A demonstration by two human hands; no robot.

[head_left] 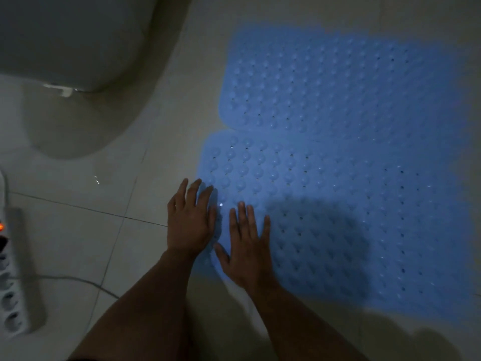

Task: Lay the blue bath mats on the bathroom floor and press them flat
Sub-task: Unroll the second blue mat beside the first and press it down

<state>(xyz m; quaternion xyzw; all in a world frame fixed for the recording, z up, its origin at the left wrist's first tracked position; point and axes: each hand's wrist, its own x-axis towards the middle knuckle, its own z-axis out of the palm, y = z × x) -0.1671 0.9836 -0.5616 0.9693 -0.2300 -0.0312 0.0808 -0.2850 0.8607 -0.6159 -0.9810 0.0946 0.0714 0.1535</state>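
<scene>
Both hands lie flat, fingers spread: the left hand [191,221] at the edge of the bumpy, perforated near mat [338,204], the right hand [250,251] on it; far mat [338,82] beyond.

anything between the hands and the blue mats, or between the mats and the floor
Nothing visible. The left hand and right hand lie flat on the near mat at its left edge. Both it and the far mat lie directly on the tile floor.

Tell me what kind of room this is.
Most likely a bathroom: a toilet stands on the pale tiled floor, and both hands press blue studded bath mats flat.
</scene>
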